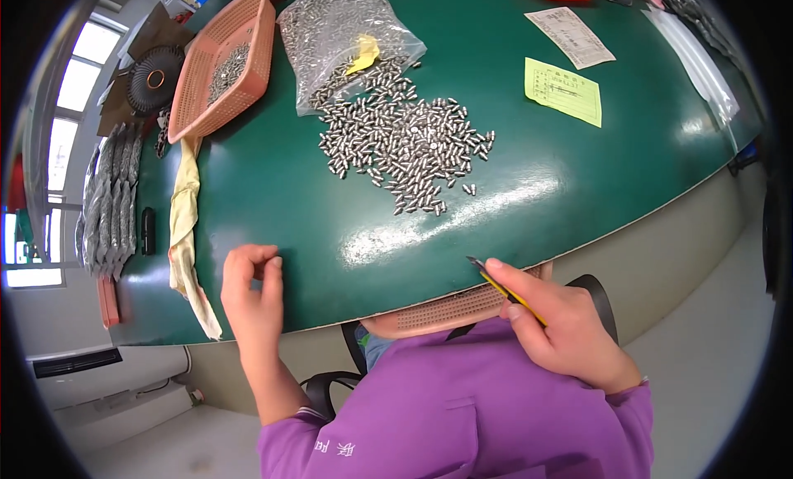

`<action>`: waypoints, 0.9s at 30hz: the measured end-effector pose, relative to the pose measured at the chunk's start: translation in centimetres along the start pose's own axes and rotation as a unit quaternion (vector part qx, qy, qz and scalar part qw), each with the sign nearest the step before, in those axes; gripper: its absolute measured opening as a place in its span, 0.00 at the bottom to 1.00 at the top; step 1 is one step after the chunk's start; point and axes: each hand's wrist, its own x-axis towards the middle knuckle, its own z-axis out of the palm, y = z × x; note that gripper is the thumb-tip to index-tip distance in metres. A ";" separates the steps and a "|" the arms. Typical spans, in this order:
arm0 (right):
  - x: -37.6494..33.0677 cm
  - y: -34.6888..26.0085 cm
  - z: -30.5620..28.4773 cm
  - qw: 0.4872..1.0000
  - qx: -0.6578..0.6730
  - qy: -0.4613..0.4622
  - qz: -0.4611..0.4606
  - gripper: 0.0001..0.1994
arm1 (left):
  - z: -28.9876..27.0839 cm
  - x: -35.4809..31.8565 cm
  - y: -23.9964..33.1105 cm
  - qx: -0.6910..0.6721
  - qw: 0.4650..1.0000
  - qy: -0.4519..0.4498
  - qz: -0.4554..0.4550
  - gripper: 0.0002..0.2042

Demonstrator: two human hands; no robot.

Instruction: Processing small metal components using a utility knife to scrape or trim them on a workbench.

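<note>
My right hand (570, 322) grips slim black-and-yellow tweezers (514, 296) between thumb and forefinger, near the table's front edge. Their dark tips point up and left, away from the metal pieces. My left hand (252, 293) hovers over the front left of the table, its fingers curled and thumb close to the forefinger; whether anything small sits between them is hidden. Beyond both hands lies a loose pile of small silvery metal pieces (405, 140), with a few strays at its near right edge. The pile spreads from the mouth of a clear plastic bag (334, 33) full of similar pieces.
An orange plastic basket (258, 74) with metal pieces stands at the far left. Beside it lie a pale cloth strip (183, 219) and grey packed sleeves (111, 202). Paper slips, one yellow-green (566, 95), lie far right. Another basket (454, 312) sits below the table edge.
</note>
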 end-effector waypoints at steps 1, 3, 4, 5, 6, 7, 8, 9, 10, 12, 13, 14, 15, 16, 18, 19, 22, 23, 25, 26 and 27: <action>0.0 0.1 0.3 1.000 -0.002 0.003 0.004 0.28 | 0.7 -0.2 1.5 -0.040 0.999 0.007 0.020 0.06; 0.0 -0.2 0.5 1.000 -0.018 -0.018 -0.015 0.27 | 2.4 -0.7 5.1 -0.091 0.987 -0.001 0.132 0.09; 0.1 -0.3 0.5 1.000 -0.022 -0.017 -0.011 0.27 | 3.5 -0.8 6.9 -0.138 0.977 -0.033 0.157 0.10; 0.3 -0.6 0.6 0.999 -0.043 -0.029 -0.005 0.28 | 4.5 -1.0 8.0 -0.164 0.966 -0.071 0.186 0.11; 0.4 -0.8 0.6 0.997 -0.065 -0.041 0.002 0.29 | 5.5 -0.9 8.8 -0.178 0.957 -0.087 0.214 0.12; 0.5 -0.9 0.7 0.997 -0.068 -0.041 0.004 0.29 | 6.4 -0.8 9.4 -0.173 0.954 -0.089 0.230 0.12; 0.6 -1.0 0.8 0.997 -0.072 -0.040 -0.001 0.30 | 7.2 -0.7 9.8 -0.169 0.950 -0.091 0.245 0.13; 0.6 -1.0 0.9 0.996 -0.076 -0.039 -0.006 0.31 | 7.7 -0.6 9.8 -0.158 0.949 -0.097 0.255 0.13; 0.5 -0.9 0.9 0.996 -0.079 -0.037 -0.001 0.31 | 7.9 -0.6 9.9 -0.163 0.947 -0.100 0.256 0.13; 0.3 -0.7 1.0 0.991 -0.127 -0.046 -0.013 0.32 | 8.0 -0.7 9.8 -0.140 0.954 -0.104 0.243 0.12; 0.3 -0.6 0.9 0.991 -0.127 -0.045 -0.010 0.32 | 7.8 -0.7 9.9 -0.142 0.954 -0.106 0.244 0.12; 0.4 -0.6 0.9 0.992 -0.120 -0.043 -0.012 0.32 | 7.6 -0.8 9.9 -0.139 0.958 -0.117 0.223 0.12; 0.4 -0.5 0.9 0.993 -0.112 -0.042 -0.015 0.32 | 7.4 -0.8 10.0 -0.137 0.961 -0.127 0.202 0.12; 0.5 -0.5 0.9 0.993 -0.111 -0.042 -0.014 0.32 | 7.3 -0.9 10.0 -0.136 0.961 -0.128 0.202 0.12; 0.6 -0.3 1.0 0.994 -0.104 -0.030 -0.032 0.33 | 7.1 -0.9 10.1 -0.140 0.964 -0.130 0.183 0.12; 0.6 -0.4 1.0 0.994 -0.103 -0.031 -0.031 0.33 | 7.1 -0.9 10.1 -0.140 0.964 -0.131 0.183 0.12; 0.7 -0.7 0.8 0.992 -0.120 -0.042 -0.009 0.32 | 7.3 -1.0 10.2 -0.142 0.967 -0.126 0.168 0.11; 0.8 -0.7 0.8 0.993 -0.110 -0.036 -0.013 0.33 | 7.3 -1.0 10.2 -0.142 0.969 -0.129 0.157 0.11; 0.9 -0.8 0.8 0.995 -0.099 -0.028 -0.015 0.33 | 7.3 -1.1 10.1 -0.143 0.970 -0.134 0.147 0.11; 0.9 -1.0 0.8 0.993 -0.105 -0.043 -0.012 0.33 | 7.2 -1.1 10.1 -0.144 0.970 -0.133 0.141 0.10; 0.8 -1.1 0.8 0.992 -0.110 -0.059 -0.010 0.33 | 7.2 -1.1 10.0 -0.146 0.971 -0.133 0.135 0.10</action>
